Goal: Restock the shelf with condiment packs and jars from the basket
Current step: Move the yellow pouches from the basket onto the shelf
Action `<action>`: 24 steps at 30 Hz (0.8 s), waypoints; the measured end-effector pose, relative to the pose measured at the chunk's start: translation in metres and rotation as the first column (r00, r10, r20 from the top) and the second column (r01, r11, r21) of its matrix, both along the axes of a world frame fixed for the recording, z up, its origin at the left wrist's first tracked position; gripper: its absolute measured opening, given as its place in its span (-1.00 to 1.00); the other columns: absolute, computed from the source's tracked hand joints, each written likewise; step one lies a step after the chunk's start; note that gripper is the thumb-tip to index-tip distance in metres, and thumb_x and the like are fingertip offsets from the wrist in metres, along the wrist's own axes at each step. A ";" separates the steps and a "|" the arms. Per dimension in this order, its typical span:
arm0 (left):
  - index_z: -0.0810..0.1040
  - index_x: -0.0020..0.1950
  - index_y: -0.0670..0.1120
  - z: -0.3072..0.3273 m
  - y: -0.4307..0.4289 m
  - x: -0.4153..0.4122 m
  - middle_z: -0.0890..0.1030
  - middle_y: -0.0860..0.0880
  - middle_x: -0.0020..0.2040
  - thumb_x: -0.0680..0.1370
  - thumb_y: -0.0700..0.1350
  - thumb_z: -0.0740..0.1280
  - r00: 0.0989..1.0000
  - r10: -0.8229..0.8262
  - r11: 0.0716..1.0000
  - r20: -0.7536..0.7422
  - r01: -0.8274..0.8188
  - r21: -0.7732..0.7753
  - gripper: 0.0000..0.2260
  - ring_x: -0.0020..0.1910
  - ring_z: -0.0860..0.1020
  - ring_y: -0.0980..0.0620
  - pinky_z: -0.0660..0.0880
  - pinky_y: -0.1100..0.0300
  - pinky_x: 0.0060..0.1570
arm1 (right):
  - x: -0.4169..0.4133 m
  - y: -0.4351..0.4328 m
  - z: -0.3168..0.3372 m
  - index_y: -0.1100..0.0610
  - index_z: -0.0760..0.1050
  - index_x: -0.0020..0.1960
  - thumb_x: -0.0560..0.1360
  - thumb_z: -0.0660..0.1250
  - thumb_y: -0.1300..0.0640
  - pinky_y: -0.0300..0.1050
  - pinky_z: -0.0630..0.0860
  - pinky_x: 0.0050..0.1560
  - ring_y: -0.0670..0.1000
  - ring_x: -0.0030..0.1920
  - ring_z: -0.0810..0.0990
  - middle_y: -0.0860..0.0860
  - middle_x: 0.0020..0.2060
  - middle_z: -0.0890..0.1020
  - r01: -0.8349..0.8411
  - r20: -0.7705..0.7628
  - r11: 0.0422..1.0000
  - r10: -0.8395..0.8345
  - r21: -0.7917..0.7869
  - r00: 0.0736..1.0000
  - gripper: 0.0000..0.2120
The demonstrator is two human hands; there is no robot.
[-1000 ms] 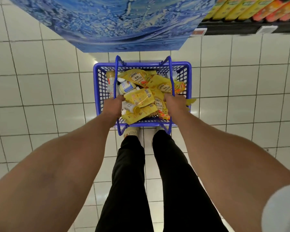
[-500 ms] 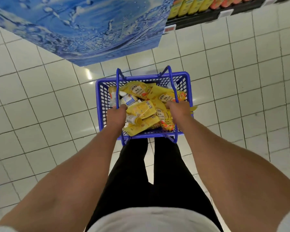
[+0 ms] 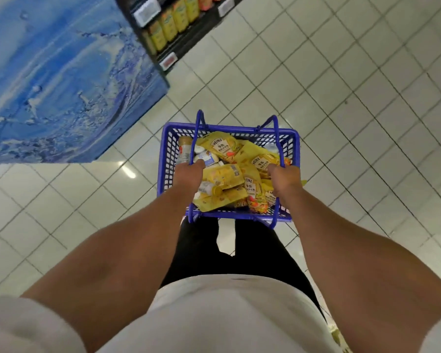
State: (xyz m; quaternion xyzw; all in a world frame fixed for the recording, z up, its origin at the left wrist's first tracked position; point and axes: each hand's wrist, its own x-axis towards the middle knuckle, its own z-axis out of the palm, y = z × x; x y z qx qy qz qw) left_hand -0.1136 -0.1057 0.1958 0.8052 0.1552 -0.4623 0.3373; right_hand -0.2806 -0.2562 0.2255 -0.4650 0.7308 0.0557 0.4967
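Basket [image 3: 166, 159] (both handles gripped) over open floor [image 3: 341, 123].

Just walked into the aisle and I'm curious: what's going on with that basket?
A person is carrying a blue basket over a tiled floor, the left hand and right hand each gripping one of its handles. It is full of yellow condiment packs and a few jars. A shelf of yellow packs is up ahead to the left; nothing has been taken out yet.
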 end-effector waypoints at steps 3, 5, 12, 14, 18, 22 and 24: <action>0.47 -0.19 -0.08 0.004 -0.050 -0.020 0.54 -0.08 -0.17 0.53 0.00 0.30 0.982 -0.187 0.982 -0.021 0.187 0.000 -0.82 -0.27 0.51 -0.01 0.56 0.08 -0.12 | -0.039 -0.027 0.005 0.08 0.39 -0.27 0.45 0.36 0.15 -0.14 0.35 -0.42 -0.01 -0.46 0.37 -0.02 -0.45 0.41 0.109 0.023 0.994 -0.109 0.014 0.994 -0.82; 0.44 -0.23 -0.04 0.008 -0.087 -0.040 0.54 -0.09 -0.19 0.51 -0.01 0.31 0.974 -0.227 0.974 -0.018 0.228 0.011 -0.84 -0.27 0.53 -0.05 0.60 0.10 -0.22 | -0.068 -0.049 0.006 0.08 0.40 -0.27 0.45 0.36 0.16 -0.13 0.34 -0.40 -0.01 -0.44 0.38 -0.02 -0.44 0.41 0.179 0.034 0.984 -0.180 0.016 0.983 -0.83; 0.49 -0.06 -0.11 0.028 -0.203 -0.116 0.41 -0.01 -0.37 0.50 -0.01 0.33 0.909 -0.417 0.908 -0.002 0.416 0.049 -0.83 -0.48 0.34 0.03 0.30 0.31 -0.52 | -0.162 -0.112 0.009 0.06 0.40 -0.20 0.43 0.34 0.14 -0.13 0.34 -0.38 0.00 -0.38 0.40 0.00 -0.37 0.44 0.437 0.073 0.898 -0.440 0.056 0.895 -0.89; 0.47 0.04 -0.12 0.031 -0.234 -0.140 0.45 -0.02 -0.31 0.51 -0.03 0.33 0.878 -0.479 0.878 0.008 0.479 0.027 -0.80 -0.42 0.38 0.03 0.32 0.24 -0.44 | -0.186 -0.128 0.012 0.04 0.38 -0.21 0.43 0.32 0.13 -0.10 0.35 -0.35 0.00 -0.38 0.39 -0.01 -0.38 0.43 0.510 0.087 0.858 -0.514 0.063 0.853 -0.88; 0.49 0.04 -0.13 0.038 -0.293 -0.185 0.47 -0.04 -0.31 0.49 -0.05 0.34 0.804 -0.593 0.805 0.046 0.593 0.003 -0.79 -0.41 0.40 0.01 0.32 0.23 -0.44 | -0.231 -0.159 0.018 0.04 0.37 -0.24 0.35 0.30 0.14 -0.02 0.39 -0.28 0.05 -0.33 0.44 0.00 -0.38 0.46 0.640 0.086 0.767 -0.642 0.052 0.762 -0.90; 0.55 0.15 -0.15 0.042 -0.350 -0.226 0.48 -0.03 -0.28 0.48 -0.02 0.33 0.715 -0.698 0.714 0.041 0.699 -0.033 -0.69 -0.41 0.40 0.02 0.33 0.26 -0.42 | -0.274 -0.190 0.024 0.07 0.41 -0.22 0.37 0.32 0.13 -0.08 0.36 -0.35 0.01 -0.36 0.42 0.01 -0.36 0.45 0.720 0.089 0.693 -0.719 0.026 0.689 -0.92; 0.55 0.19 -0.17 0.041 -0.378 -0.246 0.47 -0.03 -0.28 0.48 -0.03 0.34 0.682 -0.731 0.680 0.034 0.732 -0.052 -0.66 -0.39 0.39 0.02 0.35 0.25 -0.35 | -0.295 -0.205 0.026 0.08 0.42 -0.22 0.41 0.32 0.15 -0.14 0.37 -0.40 -0.01 -0.39 0.41 0.00 -0.38 0.46 0.746 0.084 0.666 -0.744 0.006 0.663 -0.91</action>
